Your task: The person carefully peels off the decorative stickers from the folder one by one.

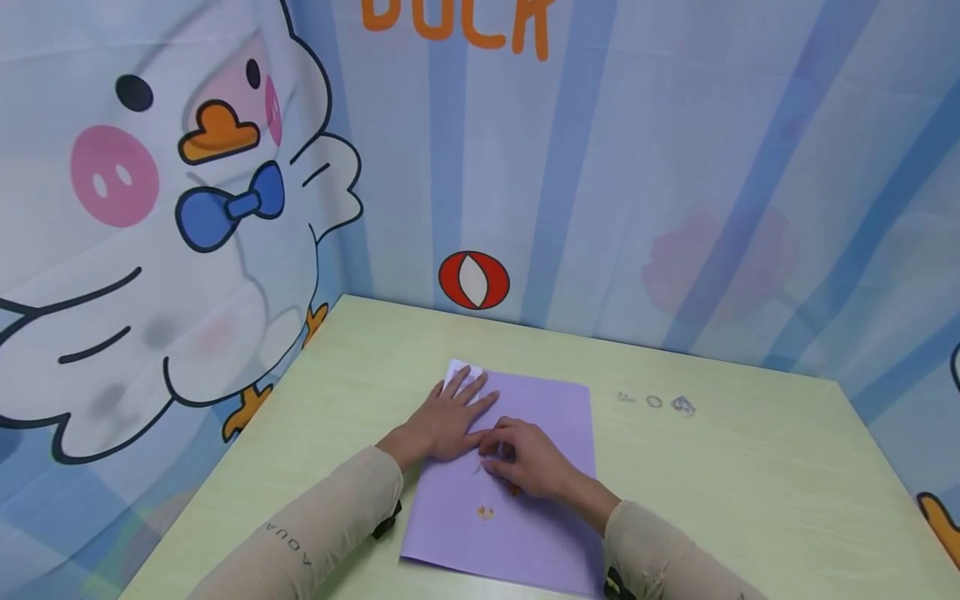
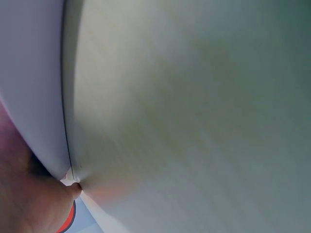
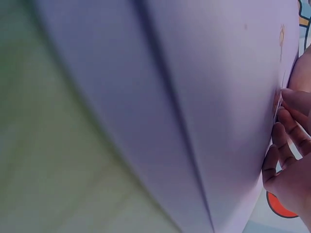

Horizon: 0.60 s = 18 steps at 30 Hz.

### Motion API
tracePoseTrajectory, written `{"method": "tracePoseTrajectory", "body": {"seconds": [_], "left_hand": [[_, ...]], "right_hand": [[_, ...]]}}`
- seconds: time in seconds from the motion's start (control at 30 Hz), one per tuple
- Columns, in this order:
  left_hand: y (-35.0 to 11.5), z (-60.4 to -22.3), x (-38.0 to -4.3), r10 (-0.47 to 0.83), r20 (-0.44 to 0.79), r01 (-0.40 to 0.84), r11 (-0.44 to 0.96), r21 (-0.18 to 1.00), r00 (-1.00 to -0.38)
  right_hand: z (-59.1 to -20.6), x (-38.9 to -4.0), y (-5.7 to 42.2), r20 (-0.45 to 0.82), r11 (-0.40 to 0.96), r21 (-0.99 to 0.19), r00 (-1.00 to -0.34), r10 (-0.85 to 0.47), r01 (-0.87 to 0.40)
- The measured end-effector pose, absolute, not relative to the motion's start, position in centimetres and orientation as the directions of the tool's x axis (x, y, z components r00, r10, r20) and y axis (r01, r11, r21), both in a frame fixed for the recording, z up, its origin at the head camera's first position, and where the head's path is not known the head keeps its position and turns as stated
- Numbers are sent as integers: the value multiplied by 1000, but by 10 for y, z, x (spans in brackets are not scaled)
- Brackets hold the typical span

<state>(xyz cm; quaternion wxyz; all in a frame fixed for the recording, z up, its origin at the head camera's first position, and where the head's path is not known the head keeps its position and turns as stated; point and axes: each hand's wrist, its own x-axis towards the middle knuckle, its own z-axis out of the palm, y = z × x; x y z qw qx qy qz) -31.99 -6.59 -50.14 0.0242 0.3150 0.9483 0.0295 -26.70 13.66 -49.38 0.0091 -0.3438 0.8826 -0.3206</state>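
From here I see the left hand [image 1: 453,421] spread flat on the purple sheet [image 1: 450,533] on the table [image 1: 750,492]. The right hand [image 1: 534,458] curls over it, fingertips at a tiny, indistinct piece [image 1: 478,468]; I can't tell if they pinch anything.

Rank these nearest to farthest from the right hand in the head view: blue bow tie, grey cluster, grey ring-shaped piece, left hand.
From the right hand:
1. Left hand, just left, on the purple sheet.
2. Grey ring-shaped piece, right, on the table.
3. Grey cluster, just right of that piece.
4. Blue bow tie, far left, on the backdrop.
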Motion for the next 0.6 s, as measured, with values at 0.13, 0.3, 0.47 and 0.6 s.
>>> {"method": "tracePoseTrajectory", "body": {"seconds": [0.13,0.3,0.47,0.6], "left_hand": [[-66,-502,-321,603,-24,600,797,71,-798],[-66,-502,-321,606,-14,604,794,73,-795],[-65,-505,-323,607,-16,605,793,72,-794],[-66,-505,-323,603,-25,600,796,80,-797]], "right_hand": [[-496,-268,136,195,567,-575,-772,-605,-590],[-497,-269,136,171,586,-584,-791,-587,-562],[-497,-268,137,148,576,-628,-807,-571,-523],[-495,-268,140,101,544,-710,-829,-550,-447]]}}
